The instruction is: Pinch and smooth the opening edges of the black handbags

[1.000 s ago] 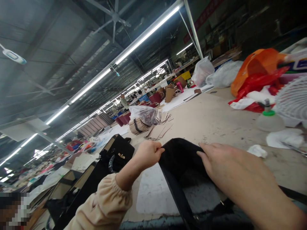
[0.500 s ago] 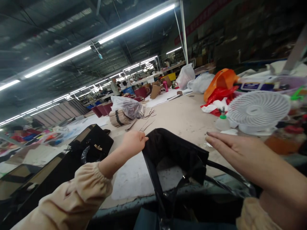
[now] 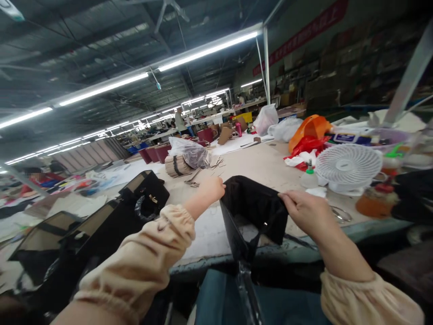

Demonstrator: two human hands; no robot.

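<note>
A black fabric bag (image 3: 252, 210) stands open at the near edge of the worktable (image 3: 267, 164), its strap hanging down over the edge. My left hand (image 3: 211, 188) is closed on the bag's left rim. My right hand (image 3: 299, 208) is closed on its right rim, so the mouth is held open between both hands. Both arms wear beige sleeves with gathered cuffs.
A row of black handbags (image 3: 145, 196) lies to the left. On the right stand a white fan (image 3: 348, 167), a green-capped bottle (image 3: 308, 177), an orange jar (image 3: 372, 203), scissors (image 3: 340, 213) and orange and red bags (image 3: 307, 133). A plastic-wrapped bundle (image 3: 187, 158) lies further back.
My right hand, flat on the bag a second ago and then hovering open, has closed on the bag's right rim. The bag now stands more upright. The view has swung right.
</note>
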